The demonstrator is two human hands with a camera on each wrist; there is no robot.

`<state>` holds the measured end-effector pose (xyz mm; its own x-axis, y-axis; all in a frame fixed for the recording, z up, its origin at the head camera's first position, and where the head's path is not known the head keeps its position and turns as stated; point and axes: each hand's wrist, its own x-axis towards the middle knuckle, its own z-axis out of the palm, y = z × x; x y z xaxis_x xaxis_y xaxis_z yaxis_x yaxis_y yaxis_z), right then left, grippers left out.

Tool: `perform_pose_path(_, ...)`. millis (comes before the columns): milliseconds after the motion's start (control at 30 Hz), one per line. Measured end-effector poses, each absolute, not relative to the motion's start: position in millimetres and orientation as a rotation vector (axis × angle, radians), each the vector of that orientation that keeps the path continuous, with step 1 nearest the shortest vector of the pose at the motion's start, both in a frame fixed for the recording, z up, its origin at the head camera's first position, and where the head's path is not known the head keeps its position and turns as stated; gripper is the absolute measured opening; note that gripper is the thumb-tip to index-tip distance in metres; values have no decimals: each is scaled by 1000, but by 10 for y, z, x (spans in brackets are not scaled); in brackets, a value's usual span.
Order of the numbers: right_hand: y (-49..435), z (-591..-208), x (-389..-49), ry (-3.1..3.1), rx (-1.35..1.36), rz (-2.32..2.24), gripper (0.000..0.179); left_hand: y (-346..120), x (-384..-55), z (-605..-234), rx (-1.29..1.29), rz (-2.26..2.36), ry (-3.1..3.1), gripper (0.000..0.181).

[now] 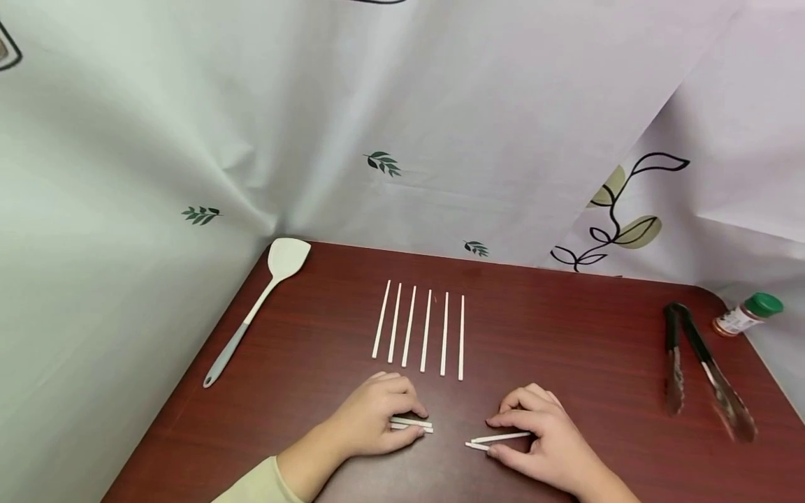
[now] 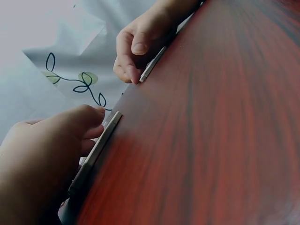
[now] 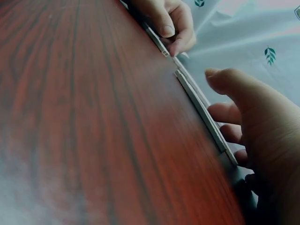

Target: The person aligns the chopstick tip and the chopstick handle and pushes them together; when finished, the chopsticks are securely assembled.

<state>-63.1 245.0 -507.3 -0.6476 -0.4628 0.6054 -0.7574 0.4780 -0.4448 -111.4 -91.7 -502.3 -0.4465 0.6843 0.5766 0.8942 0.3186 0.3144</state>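
Observation:
Two short white sticks [image 1: 411, 423] lie on the table between the thumb and fingers of my left hand [image 1: 383, 416]. In the left wrist view the left thumb is raised beside a stick [image 2: 99, 143], apart from it. Two more white sticks [image 1: 501, 438] lie at a slight angle to each other inside the loosely spread right hand [image 1: 544, 440]. From the right wrist, the right thumb shows lifted off, with the other fingertips close behind the sticks [image 3: 199, 108]. Palm-side ends of both pairs are partly hidden by the hands.
Ahead of the hands, several longer-looking white sticks [image 1: 425, 332] lie side by side in a row. A white spatula [image 1: 260, 304] lies at the left edge. On the right are metal tongs [image 1: 698, 356] with dark handles and a green-capped bottle [image 1: 745, 316]. Patterned cloth [image 1: 440, 140] hangs behind.

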Motion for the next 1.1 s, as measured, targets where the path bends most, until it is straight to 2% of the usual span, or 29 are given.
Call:
perform_pose_path(167,2445,-5066,-631,-2322,1073,967,42,-932,-1113,-5017,-1437,-854,-2236,16)
perform_pose_path(433,2436,-5059,-625,-2324,1100,975,30,-943,-1076,-5014,-1395,-890,-2332,14)
perform_pose_path(833,2344,-5076,-512,-2407,929,1009,45,-844,-1033,-5001,-1284,-1033,-2456,11)
perform_pose_path(1100,2315,-5028,-493,-2498,883,1027,44,-855,-988,-4970,-1252,-998,-2496,13)
